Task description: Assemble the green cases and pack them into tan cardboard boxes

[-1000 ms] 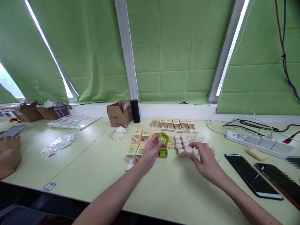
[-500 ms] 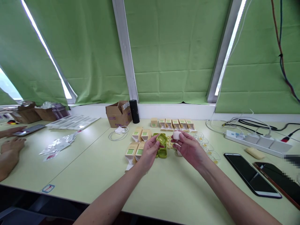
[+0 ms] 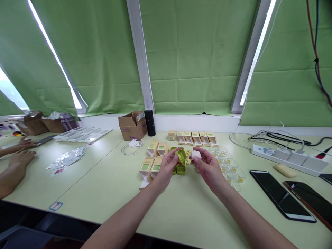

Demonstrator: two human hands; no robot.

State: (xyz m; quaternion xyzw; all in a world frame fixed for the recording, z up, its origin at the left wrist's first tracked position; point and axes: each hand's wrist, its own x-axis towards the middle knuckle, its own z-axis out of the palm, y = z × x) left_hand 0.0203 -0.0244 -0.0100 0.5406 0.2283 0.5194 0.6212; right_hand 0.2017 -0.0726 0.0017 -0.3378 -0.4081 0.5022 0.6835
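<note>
My left hand [image 3: 166,170] is closed on a small green square case [image 3: 182,156], tilted with its hollow side towards me. In my right hand [image 3: 209,171], between thumb and fingers, is a white rounded piece [image 3: 195,154]; its exact kind cannot be made out. The two held things are close together but apart, above the table. Below them lie more green square cases [image 3: 181,169], partly covered by my left hand. Small yellow pieces [image 3: 188,156] lie in rows behind, between my hands. Right of my right hand are several clear plastic cups [image 3: 230,167] with yellow bits inside.
Open cardboard boxes with green labels stand left [image 3: 146,167] and in a back row [image 3: 197,138]. Phones [image 3: 281,195] and a power strip [image 3: 287,157] lie right. A carton [image 3: 132,128] and black bottle [image 3: 149,122] stand behind. Another person's hands [image 3: 22,157] rest far left.
My right hand has turned the white piece, and its fingers now spread further round it. The green case has tilted more upright. At far left, the other person's hands have shifted right.
</note>
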